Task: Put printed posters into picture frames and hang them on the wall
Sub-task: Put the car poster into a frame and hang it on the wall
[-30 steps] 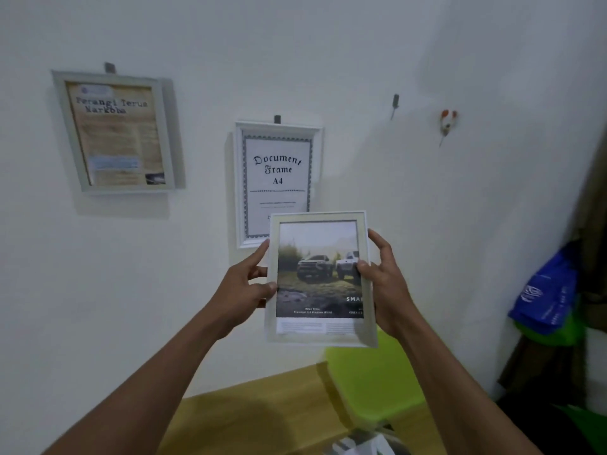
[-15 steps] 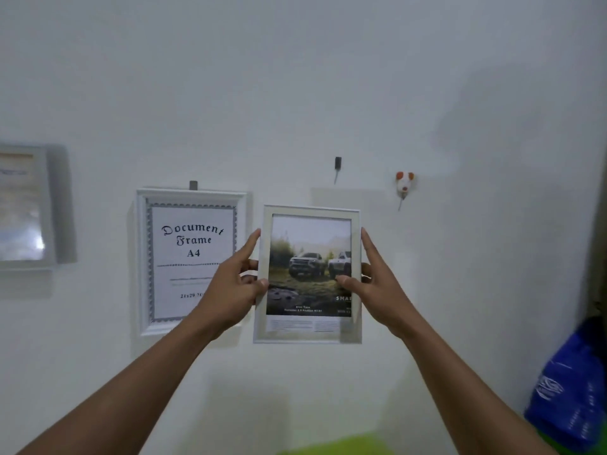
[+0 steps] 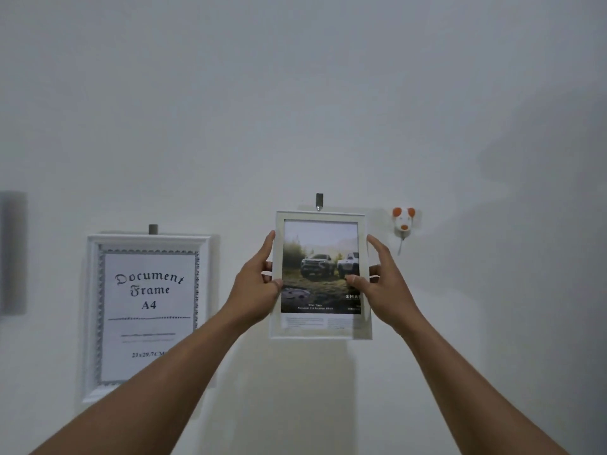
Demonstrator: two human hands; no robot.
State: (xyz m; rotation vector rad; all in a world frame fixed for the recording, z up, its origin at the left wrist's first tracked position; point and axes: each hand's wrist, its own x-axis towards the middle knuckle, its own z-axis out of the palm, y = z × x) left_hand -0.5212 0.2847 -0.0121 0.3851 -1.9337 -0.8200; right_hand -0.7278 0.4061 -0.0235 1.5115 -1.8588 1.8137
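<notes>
A white picture frame (image 3: 275,323) with a poster (image 3: 320,257) of two trucks is upright before the white wall (image 3: 295,93). The left hand (image 3: 254,284) grips its left edge and the right hand (image 3: 384,284) its right edge. Its top edge is just below a grey wall hook (image 3: 319,201). A hung "Document Frame A4" frame (image 3: 147,307) is to the left and a mouse-shaped hook (image 3: 404,220) to the right.

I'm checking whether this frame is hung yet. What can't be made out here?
Head view only:
- Whether the white picture frame with the car poster has caught the small grey wall hook: the frame hides its own back.
- The poster's fine print: too small and blurred.
- The grey shape at far left: cut off by the image edge.
- The ornate white document frame, lower right corner: covered by the left forearm.
</notes>
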